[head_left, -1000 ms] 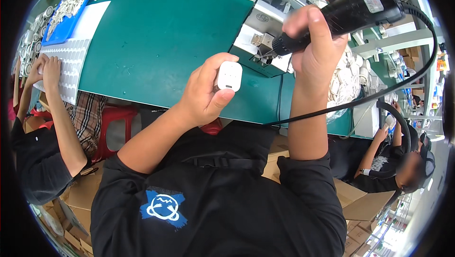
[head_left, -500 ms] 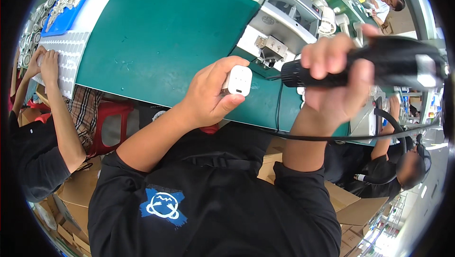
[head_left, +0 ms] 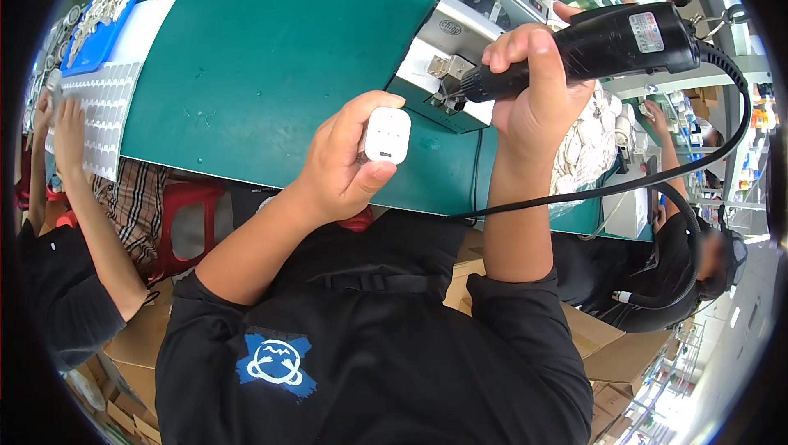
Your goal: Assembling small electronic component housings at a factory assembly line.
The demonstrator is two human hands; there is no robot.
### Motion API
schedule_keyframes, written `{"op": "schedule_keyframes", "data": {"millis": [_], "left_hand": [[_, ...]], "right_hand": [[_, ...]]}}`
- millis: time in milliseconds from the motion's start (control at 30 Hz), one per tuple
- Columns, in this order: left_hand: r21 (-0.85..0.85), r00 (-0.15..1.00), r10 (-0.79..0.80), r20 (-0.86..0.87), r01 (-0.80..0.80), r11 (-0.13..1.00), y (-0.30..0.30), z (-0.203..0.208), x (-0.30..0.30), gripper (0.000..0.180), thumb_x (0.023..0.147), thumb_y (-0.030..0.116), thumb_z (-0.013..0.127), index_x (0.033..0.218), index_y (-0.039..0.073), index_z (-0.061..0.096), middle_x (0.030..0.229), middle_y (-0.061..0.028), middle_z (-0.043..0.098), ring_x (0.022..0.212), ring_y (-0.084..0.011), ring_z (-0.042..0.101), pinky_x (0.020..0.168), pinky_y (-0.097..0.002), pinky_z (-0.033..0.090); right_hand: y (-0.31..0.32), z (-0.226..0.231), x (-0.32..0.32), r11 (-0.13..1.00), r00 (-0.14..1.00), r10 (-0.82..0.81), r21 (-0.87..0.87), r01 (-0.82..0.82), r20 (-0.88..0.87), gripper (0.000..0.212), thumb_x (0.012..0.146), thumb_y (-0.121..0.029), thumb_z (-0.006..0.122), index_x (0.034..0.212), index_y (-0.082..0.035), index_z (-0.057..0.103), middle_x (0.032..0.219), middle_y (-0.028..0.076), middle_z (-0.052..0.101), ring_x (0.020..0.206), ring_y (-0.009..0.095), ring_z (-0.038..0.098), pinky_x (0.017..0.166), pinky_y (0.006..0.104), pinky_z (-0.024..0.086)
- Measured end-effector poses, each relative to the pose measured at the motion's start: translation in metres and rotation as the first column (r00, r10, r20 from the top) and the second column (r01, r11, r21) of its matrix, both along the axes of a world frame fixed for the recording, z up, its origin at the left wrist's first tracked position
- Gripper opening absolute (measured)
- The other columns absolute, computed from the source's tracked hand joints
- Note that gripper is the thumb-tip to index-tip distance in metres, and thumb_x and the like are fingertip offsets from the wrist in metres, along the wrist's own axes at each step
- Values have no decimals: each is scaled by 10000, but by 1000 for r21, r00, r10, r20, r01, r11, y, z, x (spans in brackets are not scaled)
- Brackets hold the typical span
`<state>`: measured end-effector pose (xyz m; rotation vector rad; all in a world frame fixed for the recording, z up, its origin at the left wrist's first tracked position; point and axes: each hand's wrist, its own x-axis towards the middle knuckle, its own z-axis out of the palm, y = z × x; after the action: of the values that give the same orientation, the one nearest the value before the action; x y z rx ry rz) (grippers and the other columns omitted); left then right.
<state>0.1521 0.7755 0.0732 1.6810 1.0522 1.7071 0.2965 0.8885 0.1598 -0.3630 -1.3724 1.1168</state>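
Note:
My left hand (head_left: 332, 162) is closed around a small white plastic housing (head_left: 387, 135) with rounded corners, held above the near edge of the bench. Its flat face is turned up, showing small holes and a dark slot. My right hand (head_left: 542, 92) grips a black electric screwdriver (head_left: 607, 44), lying roughly level, with a cable at its back end. The screwdriver's front end points left at the metal fitting on the front of a grey-white screw feeder (head_left: 461, 26). I cannot tell whether the bit touches that fitting.
The green bench (head_left: 263, 75) carries a blue tray (head_left: 103, 26) of small white parts and a white sheet of moulded pockets (head_left: 103, 108) at left, where a co-worker's hands are. A pile of white parts (head_left: 587, 145) lies at right. The screwdriver's black cable (head_left: 624, 186) crosses my right forearm.
My right hand has brought the screwdriver left and up to the feeder's front, uncovering the pile of white parts. My left hand and the housing appear slightly further left.

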Motion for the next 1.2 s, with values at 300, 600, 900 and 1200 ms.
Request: {"op": "schedule_keyframes", "data": {"millis": [300,600,900,1200], "left_hand": [[-11,1000,1,1,-1,1000,-3,5,1,574,847,466,523,1153,-14,442,788,-80,529,659,-184,517,587,-277,423],[39,997,35,-68,-32,999,1,7,-4,528,849,439,527,1132,-1,462,876,-128,552,723,-240,552,642,-308,448],[-13,1000,-6,-14,6,1000,2,2,-4,553,842,458,530,1144,1,452,814,-101,541,686,-217,534,613,-298,436],[20,999,-7,53,6,1000,2,-3,-4,601,858,494,498,1172,-12,421,761,-59,509,645,-158,486,568,-267,398]], "right_hand": [[4,-2,1,996,988,88,-13,-87,130,361,813,-53,559,1135,-44,395,642,82,488,541,172,489,556,340,440],[-22,31,5,964,965,263,-40,-264,-16,425,845,-204,536,1217,-67,383,662,40,454,548,155,450,565,336,394],[30,75,1,938,992,-86,328,110,-87,376,830,-135,565,1143,-25,388,688,90,527,567,189,510,588,343,448],[50,69,27,975,948,-155,110,192,-279,293,821,-50,563,1089,-2,453,607,90,540,511,189,534,522,316,466]]}}
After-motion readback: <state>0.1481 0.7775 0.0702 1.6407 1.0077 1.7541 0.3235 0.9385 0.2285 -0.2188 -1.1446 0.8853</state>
